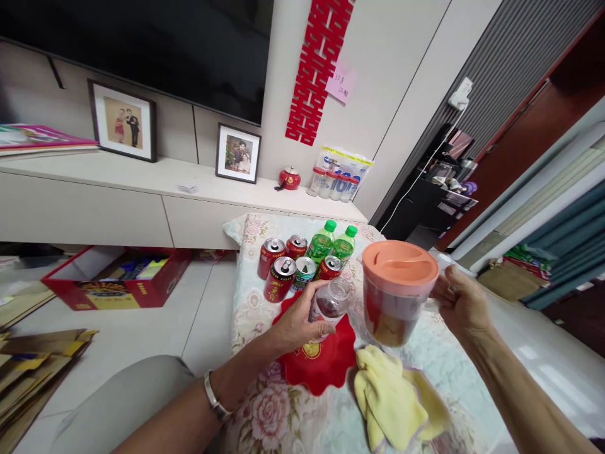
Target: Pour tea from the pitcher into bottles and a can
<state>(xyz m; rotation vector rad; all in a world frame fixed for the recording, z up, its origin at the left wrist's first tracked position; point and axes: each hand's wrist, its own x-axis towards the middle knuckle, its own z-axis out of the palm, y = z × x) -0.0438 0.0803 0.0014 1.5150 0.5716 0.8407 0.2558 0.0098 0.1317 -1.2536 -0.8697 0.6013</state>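
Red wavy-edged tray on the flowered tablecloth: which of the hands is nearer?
Left. The left hand grips a clear bottle over the far side of the tray; the right hand is off to its right, holding an orange-lidded clear pitcher.

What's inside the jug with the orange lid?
Brownish liquid shows through the clear wall of the jug. The orange lid covers its top, hiding the view from above.

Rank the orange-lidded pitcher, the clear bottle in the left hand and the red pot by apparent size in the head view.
1. Orange-lidded pitcher
2. Clear bottle, partly covered by the left hand
3. Red pot, farthest from the camera
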